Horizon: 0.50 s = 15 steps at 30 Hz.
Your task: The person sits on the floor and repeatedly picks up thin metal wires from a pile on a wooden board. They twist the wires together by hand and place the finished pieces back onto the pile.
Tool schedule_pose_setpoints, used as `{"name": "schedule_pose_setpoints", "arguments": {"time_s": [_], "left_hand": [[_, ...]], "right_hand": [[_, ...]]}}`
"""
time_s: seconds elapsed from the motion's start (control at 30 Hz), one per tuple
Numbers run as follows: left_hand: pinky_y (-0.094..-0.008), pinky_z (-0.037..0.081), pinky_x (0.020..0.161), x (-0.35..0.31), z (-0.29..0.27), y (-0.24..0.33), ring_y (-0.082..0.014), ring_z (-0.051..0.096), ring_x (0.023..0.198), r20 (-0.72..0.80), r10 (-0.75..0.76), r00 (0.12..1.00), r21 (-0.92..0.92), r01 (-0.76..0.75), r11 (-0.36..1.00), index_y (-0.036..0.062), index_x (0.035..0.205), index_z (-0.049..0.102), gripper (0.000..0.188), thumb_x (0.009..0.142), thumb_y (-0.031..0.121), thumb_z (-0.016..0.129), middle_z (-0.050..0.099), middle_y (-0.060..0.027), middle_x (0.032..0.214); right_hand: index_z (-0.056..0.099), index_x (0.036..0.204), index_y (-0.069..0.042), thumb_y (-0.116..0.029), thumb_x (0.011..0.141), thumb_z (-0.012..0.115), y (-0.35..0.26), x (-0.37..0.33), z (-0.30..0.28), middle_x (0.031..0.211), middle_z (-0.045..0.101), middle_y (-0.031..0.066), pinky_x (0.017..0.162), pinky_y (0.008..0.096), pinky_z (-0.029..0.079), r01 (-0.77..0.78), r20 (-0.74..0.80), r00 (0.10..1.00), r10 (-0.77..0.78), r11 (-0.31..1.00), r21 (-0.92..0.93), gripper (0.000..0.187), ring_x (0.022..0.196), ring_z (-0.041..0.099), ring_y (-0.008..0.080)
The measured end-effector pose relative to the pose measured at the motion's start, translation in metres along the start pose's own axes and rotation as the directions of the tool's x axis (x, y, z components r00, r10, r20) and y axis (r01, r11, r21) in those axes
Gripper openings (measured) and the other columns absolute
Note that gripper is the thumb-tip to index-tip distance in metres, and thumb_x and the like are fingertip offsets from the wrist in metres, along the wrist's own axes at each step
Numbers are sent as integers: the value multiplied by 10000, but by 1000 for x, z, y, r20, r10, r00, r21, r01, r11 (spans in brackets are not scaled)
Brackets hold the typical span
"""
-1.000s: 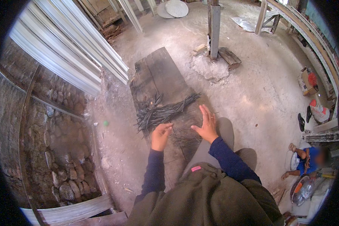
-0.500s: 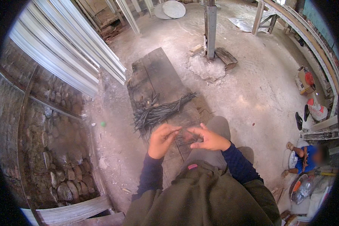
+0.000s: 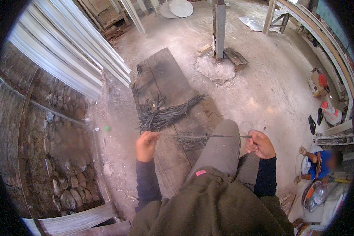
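Observation:
A thin dark strip [image 3: 224,136] is stretched nearly level between my hands, crossing in front of my raised knee. Closed on its left end is my left hand [image 3: 146,146], slightly blurred. My right hand [image 3: 259,144] pinches the other end, with a short dark stub showing at the fingers. Beyond them, a bundle of similar dark strips [image 3: 171,116] lies across a worn wooden board [image 3: 165,72]. A smaller heap of short strips [image 3: 190,141] rests on the board, below the stretched one.
To the left hang long pale panels [image 3: 70,47] beside a stone-studded wall [image 3: 67,157]. A post [image 3: 219,31] stands on a rough concrete base ahead. At the right are black sandals [image 3: 312,124], a cardboard box [image 3: 316,84] and a seated person in blue [image 3: 320,163].
My hands have moved well apart, the left one leftward and the right one rightward. The strip is now drawn out between them.

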State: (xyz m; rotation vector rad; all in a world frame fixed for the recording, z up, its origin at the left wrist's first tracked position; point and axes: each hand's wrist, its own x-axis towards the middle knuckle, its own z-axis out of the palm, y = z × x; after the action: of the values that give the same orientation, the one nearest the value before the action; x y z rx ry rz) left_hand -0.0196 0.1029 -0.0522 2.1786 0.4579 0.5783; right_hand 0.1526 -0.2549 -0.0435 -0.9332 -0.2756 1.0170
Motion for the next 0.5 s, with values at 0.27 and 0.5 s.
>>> {"name": "schedule_pose_setpoints", "arguments": {"time_s": [0.27,0.5], "left_hand": [[-244,441,637,-31,50,-24,-142,584,720,185,-338,923,-93,359,929,2,813,602,92,748,67,604,624,-74,795],[-214,420,647,-44,113,28,-101,548,751,503,-389,772,-688,630,360,51,859,560,86,798,109,573,603,-43,879]], "right_hand": [[456,960,-60,-232,842,510,2,20,19,664,534,30,615,275,447,376,-229,909,-347,921,98,215,562,503,126],[472,948,-67,-144,835,517,57,49,72,803,567,61,709,256,438,67,-156,986,-61,997,34,144,757,547,129]]}}
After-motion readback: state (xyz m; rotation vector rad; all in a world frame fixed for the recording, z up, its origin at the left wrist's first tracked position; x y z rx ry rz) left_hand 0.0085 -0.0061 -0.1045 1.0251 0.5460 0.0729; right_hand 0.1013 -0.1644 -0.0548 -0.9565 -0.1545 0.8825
